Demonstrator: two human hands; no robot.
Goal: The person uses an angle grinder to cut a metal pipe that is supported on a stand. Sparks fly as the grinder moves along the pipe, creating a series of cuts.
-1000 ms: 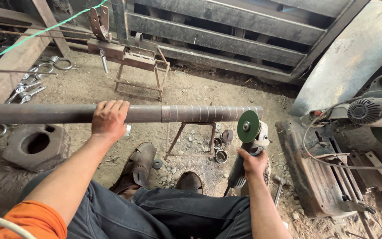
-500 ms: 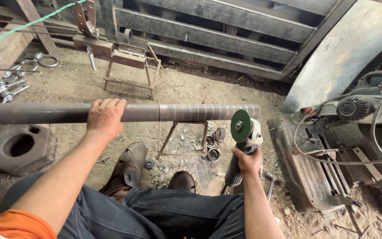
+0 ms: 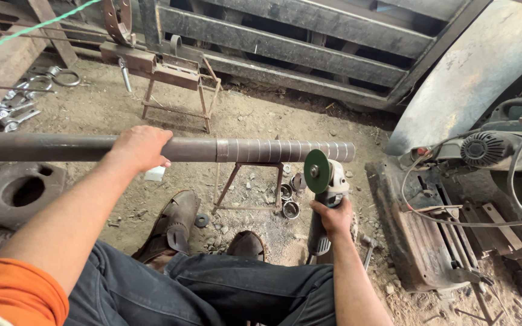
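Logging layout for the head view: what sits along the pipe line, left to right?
Round metal base → left hand gripping the pipe → small metal stand → green grinder disc, right hand holding the angle grinder → motor machine.

One view only, from the person's head, tilted steeply down and forward over the lap. Both forearms run up from the bottom edge, so the lens sits close above them: left hand (image 3: 139,147) left of centre, right hand (image 3: 333,218) lower and right of centre. The pipe (image 3: 261,150) crosses the frame at arm's length, left edge to middle. Beyond it the dirt floor (image 3: 255,118) climbs to a slatted gate (image 3: 297,51) along the top. Machinery (image 3: 484,151) fills the right edge, near.
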